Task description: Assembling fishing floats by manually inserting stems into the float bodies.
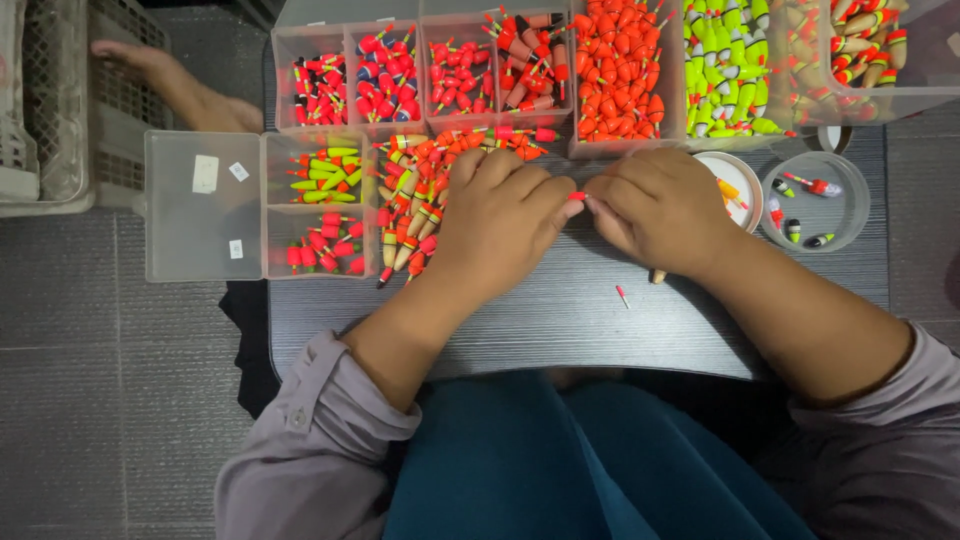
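We judge the small red float piece [577,196], pinched between our left hand [503,222] and right hand [655,210] over the dark table [560,320], light and brittle (hold its thicker body, not the stem).

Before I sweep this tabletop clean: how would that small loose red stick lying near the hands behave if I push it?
The red stick looks thin and tiny beside the right hand, so it is probably very light and would skid easily. The dark table looks smooth, so it may roll or slip toward the edge. Being so slim, it is likely fiddly to pinch and may bend.
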